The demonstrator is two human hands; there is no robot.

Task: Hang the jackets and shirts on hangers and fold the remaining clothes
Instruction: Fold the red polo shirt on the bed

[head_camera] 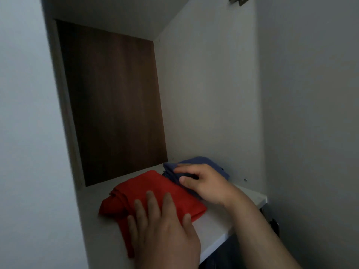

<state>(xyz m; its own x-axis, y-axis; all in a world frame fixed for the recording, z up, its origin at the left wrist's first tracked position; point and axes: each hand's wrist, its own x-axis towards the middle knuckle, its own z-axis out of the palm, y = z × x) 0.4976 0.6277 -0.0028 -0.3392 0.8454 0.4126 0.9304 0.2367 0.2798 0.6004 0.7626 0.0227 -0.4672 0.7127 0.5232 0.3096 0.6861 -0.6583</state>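
Note:
A folded red garment (147,188) lies on a white wardrobe shelf (215,224). My left hand (163,232) rests flat on its near end, fingers spread, palm down. Behind it and to the right lies a folded blue garment (202,162), against the right wall of the compartment. My right hand (204,183) lies on top of the blue garment, fingers curled over its near edge; whether it grips the cloth or only presses on it is unclear. The two garments touch side by side.
The compartment has a dark brown back panel (114,105), a white left side wall (62,117) and a white right wall (209,98). A metal hinge (238,0) shows at the top right. Something dark (225,255) sits below the shelf's front edge.

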